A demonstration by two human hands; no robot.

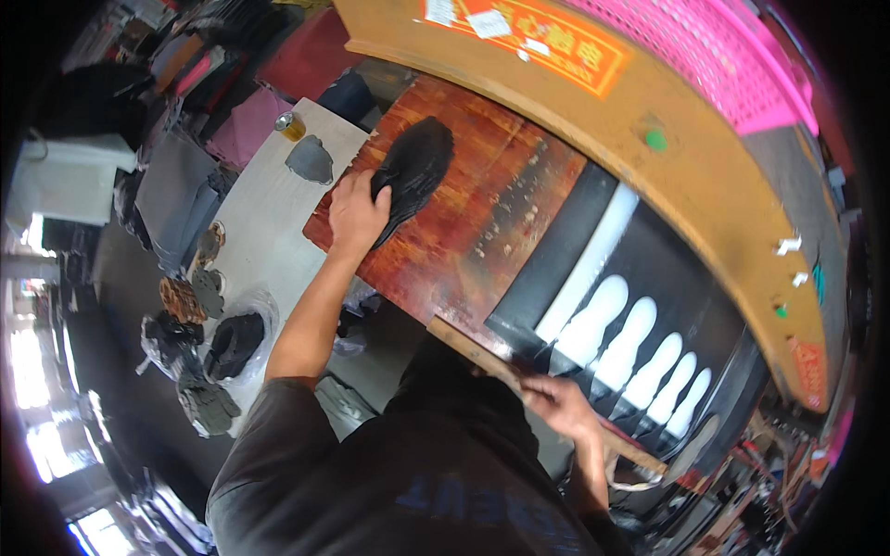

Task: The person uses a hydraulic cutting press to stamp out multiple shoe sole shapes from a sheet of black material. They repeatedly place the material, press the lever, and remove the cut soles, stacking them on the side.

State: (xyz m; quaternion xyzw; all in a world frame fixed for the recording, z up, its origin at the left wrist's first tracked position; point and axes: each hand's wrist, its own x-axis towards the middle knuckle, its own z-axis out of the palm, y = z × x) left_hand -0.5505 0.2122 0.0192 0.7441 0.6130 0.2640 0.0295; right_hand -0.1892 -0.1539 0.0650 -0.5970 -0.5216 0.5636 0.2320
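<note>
Lengthwise, black bundle (422, 162) slants away and right.

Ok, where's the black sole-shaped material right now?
In the head view, the black sole-shaped material lies upper left of centre on the reddish wooden board, right of the grey piece, with the left hand at its near end.
</note>
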